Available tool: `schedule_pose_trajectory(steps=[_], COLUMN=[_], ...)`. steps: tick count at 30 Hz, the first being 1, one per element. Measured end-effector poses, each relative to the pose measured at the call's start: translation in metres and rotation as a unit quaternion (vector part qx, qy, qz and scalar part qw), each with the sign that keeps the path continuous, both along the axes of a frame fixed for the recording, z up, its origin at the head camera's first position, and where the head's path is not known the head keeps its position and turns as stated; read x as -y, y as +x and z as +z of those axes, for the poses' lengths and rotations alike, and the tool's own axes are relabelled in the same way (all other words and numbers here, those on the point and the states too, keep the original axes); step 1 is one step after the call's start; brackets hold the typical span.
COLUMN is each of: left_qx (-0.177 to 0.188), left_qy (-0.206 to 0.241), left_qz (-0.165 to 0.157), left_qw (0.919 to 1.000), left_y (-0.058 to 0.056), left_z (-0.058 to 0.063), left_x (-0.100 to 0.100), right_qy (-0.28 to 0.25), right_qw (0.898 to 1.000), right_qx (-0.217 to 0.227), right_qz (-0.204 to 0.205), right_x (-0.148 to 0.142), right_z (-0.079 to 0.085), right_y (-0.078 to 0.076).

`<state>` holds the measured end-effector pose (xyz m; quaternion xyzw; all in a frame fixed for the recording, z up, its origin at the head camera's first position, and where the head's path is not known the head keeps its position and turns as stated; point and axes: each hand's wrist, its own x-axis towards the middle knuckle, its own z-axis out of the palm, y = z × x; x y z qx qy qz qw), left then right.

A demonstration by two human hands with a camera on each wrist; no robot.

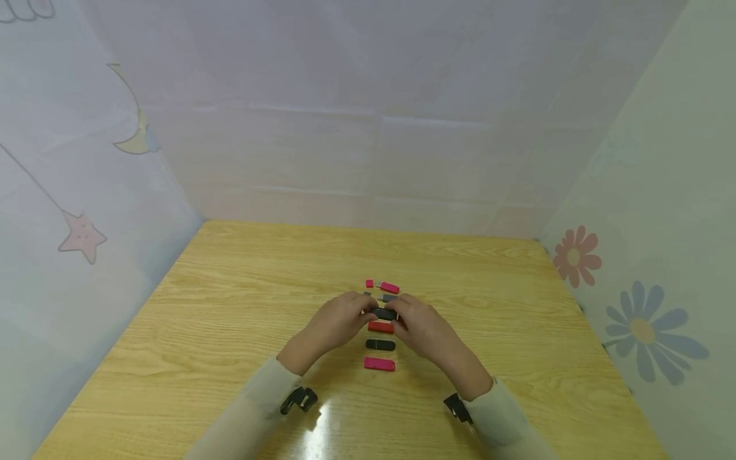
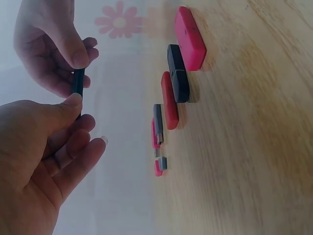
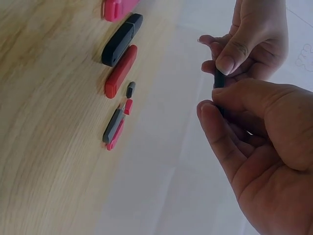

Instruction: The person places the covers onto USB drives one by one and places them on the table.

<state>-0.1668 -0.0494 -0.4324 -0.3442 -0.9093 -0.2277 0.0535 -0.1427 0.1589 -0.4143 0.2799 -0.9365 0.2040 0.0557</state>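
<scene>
Between both hands is a black USB flash drive (image 1: pixel 384 314), held above the table. My left hand (image 1: pixel 339 321) pinches its left end between thumb and fingers. At the other end, the thumb and fingers of my right hand (image 1: pixel 427 327) pinch it too. In the left wrist view the drive (image 2: pixel 78 82) shows edge-on, its ends covered by fingertips. Nearer me lie a red flash drive (image 1: pixel 381 327), a black one (image 1: pixel 381 345) and a pink one (image 1: pixel 379 364). Beyond the hands lie an uncapped grey drive (image 3: pixel 113 126) and an uncapped pink drive (image 1: pixel 390 288).
A small pink cap (image 1: pixel 370 283) lies left of the uncapped pink drive. The grey cap (image 2: pixel 163 163) is beside it, partly behind my left hand in the head view. Printed cloth walls (image 1: pixel 374 160) stand around the wooden table (image 1: pixel 230 287) at the back and sides.
</scene>
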Motion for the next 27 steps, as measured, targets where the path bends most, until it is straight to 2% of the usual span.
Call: schedule_pose_trajectory(steps=[8, 16, 27], left_qx=[-0.023, -0.006, 0.001], left_qy=[-0.011, -0.029, -0.038], left_qz=[0.006, 0.024, 0.026], left_qw=[0.9997, 0.9993, 0.9989], left_y=[-0.007, -0.011, -0.015], left_z=[-0.009, -0.012, -0.018], left_x=[-0.001, -0.004, -0.005], right_qy=[-0.005, 0.001, 0.008], right_qw=[0.999, 0.999, 0.998], right_qx=[0.020, 0.026, 0.048], right_qz=[-0.025, -0.033, -0.046], right_x=[-0.001, -0.001, 0.001], right_z=[-0.006, -0.013, -0.019], right_y=[-0.008, -0.014, -0.019])
